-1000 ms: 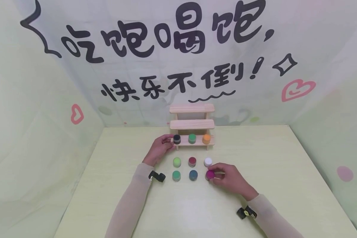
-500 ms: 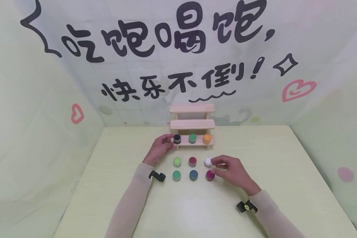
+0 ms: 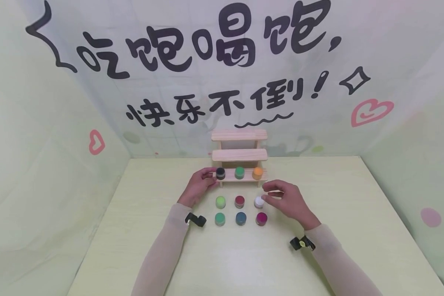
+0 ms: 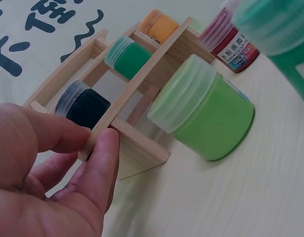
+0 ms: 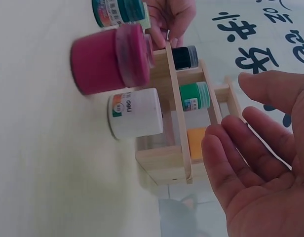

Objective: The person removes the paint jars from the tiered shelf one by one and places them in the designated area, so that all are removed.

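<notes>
At the left end of the lowest step of a small wooden tiered shelf (image 3: 239,155), my left hand (image 3: 199,185) pinches the board between thumb and fingers, beside a black paint jar (image 4: 83,104). Farther along that step stand a green paint jar (image 3: 239,172) and an orange paint jar (image 3: 257,173). My right hand (image 3: 286,199) holds nothing; its fingers are apart and loosely bent, by the white paint jar (image 5: 135,113) and the shelf's right end. A magenta paint jar (image 5: 110,60) stands in front of the white one.
Two rows of capped paint jars stand on the pale table (image 3: 222,263) before the shelf. Among them are a light green jar (image 4: 204,108), a dark red jar (image 3: 239,201), a teal jar (image 3: 220,218) and a blue jar (image 3: 241,218). A printed cloth (image 3: 192,82) hangs behind.
My right hand has let go of the magenta jar and moved away from me, past the white jar toward the shelf. The left hand stays at the shelf's step.
</notes>
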The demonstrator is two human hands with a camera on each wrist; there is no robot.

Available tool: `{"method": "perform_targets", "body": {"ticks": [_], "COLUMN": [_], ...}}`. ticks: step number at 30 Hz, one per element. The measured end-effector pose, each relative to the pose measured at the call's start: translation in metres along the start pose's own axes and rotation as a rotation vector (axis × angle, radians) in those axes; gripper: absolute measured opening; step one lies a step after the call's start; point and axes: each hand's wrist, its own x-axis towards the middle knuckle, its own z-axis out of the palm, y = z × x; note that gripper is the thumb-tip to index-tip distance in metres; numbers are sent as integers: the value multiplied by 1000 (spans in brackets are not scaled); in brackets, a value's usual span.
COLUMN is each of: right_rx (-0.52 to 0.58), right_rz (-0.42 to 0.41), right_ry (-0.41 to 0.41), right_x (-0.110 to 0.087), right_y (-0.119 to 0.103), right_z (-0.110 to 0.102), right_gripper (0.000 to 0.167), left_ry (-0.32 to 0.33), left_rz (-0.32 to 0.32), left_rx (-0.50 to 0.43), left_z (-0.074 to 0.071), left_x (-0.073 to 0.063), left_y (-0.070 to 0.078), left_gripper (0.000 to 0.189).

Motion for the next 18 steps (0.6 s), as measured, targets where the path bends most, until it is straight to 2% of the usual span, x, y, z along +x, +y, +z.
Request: {"method": "perform_targets", "body": {"ticks": [10,18], "right_rx": [52,51], "right_rz": [63,50], "right_ry": [65,131], "right_x": [26,43], "right_y": [-3,2], "right_z": [-2,-2], "right_gripper": [35,33], "left_ry": [-10,-6], "left_rz": [8,16], "left_rx": [7,13], "left_z": [0,1], "left_x": [1,0], "left_y": [-2,-3], "left_gripper": [46,45]}}
